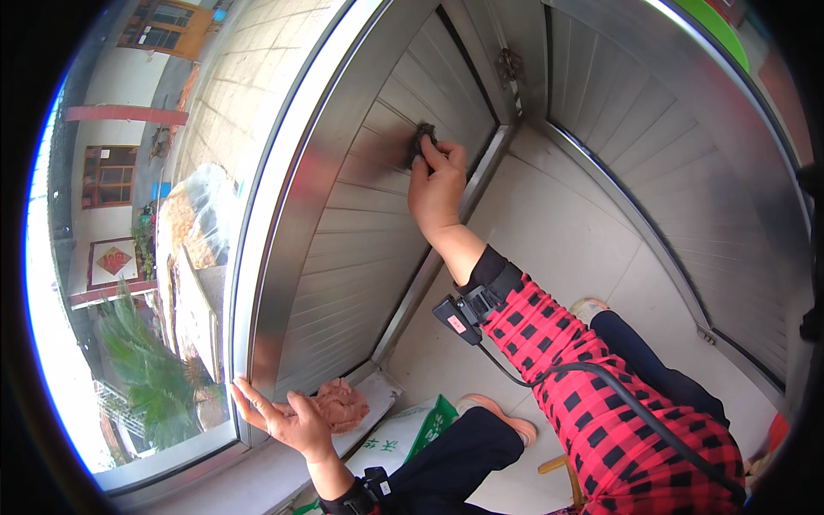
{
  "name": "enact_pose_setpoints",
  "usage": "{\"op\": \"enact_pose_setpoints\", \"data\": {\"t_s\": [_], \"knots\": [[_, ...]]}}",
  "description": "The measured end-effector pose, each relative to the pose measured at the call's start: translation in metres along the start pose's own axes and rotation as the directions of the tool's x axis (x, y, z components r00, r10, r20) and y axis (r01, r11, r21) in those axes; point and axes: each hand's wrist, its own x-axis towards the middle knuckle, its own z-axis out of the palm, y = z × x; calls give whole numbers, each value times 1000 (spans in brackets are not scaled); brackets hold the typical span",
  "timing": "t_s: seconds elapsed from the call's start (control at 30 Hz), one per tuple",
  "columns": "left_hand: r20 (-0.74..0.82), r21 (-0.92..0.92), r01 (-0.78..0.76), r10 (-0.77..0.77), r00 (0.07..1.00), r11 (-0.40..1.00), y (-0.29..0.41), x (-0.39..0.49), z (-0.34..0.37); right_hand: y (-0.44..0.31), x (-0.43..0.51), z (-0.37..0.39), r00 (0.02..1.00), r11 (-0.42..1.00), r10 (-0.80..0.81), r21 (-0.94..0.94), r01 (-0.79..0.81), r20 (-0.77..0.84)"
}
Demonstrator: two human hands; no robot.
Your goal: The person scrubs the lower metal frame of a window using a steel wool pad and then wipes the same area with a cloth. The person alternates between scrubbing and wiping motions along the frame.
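My right hand pinches a dark scouring pad, likely steel wool, and presses it to the ribbed metal panel of the door. Dark reflections or smudges show on the panel beside the pad. Lower down, my left hand rests its spread fingertips on the door's metal frame, near the corner of the glass pane. Just behind that hand a crumpled pink cloth lies on the pale sill; I cannot tell whether the hand touches it.
Another ribbed metal panel stands at the right, above a tiled floor. A white and green bag lies by my foot, near wooden stool legs. Through the glass, a courtyard shows a plastic-covered heap and a green plant.
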Motion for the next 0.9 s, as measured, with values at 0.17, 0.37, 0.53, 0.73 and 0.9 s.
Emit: {"op": "enact_pose_setpoints", "data": {"t_s": [0.17,0.37,0.53,0.73,0.9], "knots": [[27,-8,12,-11,1000,1000,4,0,-2,-22,-20,13,930,921,-365,160,355,41],[24,39,-31,30,999,999,6,1,-3,-15,-8,1,991,991,-129,-48,128,-21],[25,30,-9,8,1000,1000,6,0,-2,-45,-24,18,954,946,-295,127,299,-47],[25,-4,10,-10,1000,1000,5,0,-2,-6,-25,16,979,980,-188,46,192,-72],[7,26,-37,37,999,999,4,1,-1,81,-10,11,997,992,-17,-129,7,-73]]}}
